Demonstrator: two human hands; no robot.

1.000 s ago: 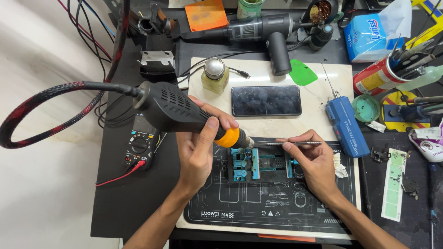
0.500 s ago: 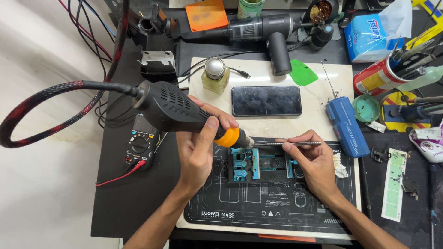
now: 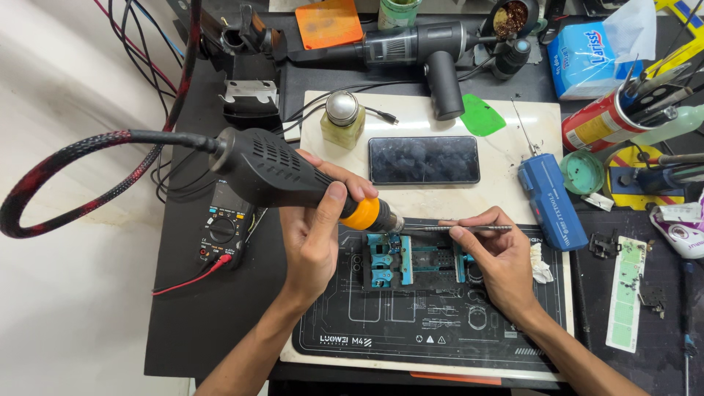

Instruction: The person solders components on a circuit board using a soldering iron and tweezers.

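Left hand (image 3: 312, 235) has a full grip wrapped round a chunky black hot air gun (image 3: 282, 176), ribbed plastic body with an orange collar near the metal nozzle and a braided red-black hose off the back. Nozzle points down at a teal holder (image 3: 411, 260) clamped on the dark printed mat (image 3: 411, 323) in the middle of the bench. Right hand (image 3: 499, 260) pinches thin steel tweezers (image 3: 458, 229), tips right by the nozzle. Behind the mat: a glossy black phone (image 3: 424, 159) lying flat on a pale slab, a squat glass bottle (image 3: 342, 117) with a domed metal cap, a blue boxy tool (image 3: 551, 198). A multimeter (image 3: 224, 224) sits to the left.
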